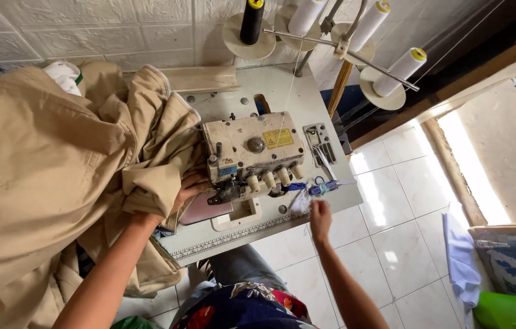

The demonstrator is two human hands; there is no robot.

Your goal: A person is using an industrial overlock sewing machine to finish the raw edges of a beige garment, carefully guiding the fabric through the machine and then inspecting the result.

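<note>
A cream overlock sewing machine (252, 155) sits on a pale table (307, 109). A big heap of tan fabric (45, 164) covers the table's left side. My left hand (190, 187) rests on the tan fabric's edge right beside the machine's needle area, fingers spread on the cloth. My right hand (319, 218) hovers at the table's front right edge, fingers curled, next to small blue-handled snips (319, 189) and a scrap of pale cloth (299, 202). I cannot tell whether it pinches anything.
Several thread cones (401, 70) stand on a rack behind the machine. A ruler strip (233, 240) runs along the table's front edge. White floor tiles (404, 244) lie to the right, with a white cloth (462, 262) and a green container (501, 311).
</note>
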